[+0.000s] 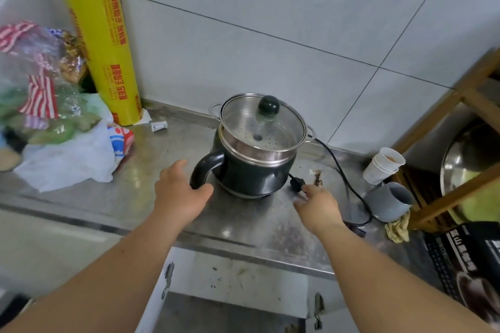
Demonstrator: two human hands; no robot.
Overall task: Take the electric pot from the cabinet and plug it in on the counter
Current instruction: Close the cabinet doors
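The dark electric pot (251,170) stands upright on the steel counter (140,170), with a steel steamer insert and a glass lid with a black knob on top. My left hand (180,192) rests beside its black handle (204,167); the thumb touches the handle's lower end and the fingers are spread, not wrapped round it. My right hand (318,205) is just right of the pot, its fingertips pinching the black plug (297,183). The black cord (342,170) runs from the pot's back right and loops across the counter behind my right wrist.
A yellow cling-wrap roll (105,43) and plastic bags (54,121) fill the left of the counter. Paper cups (381,167), a grey mug (389,200) and a rag lie to the right, beside a wooden rack (460,121). The cabinet (235,286) below stands open.
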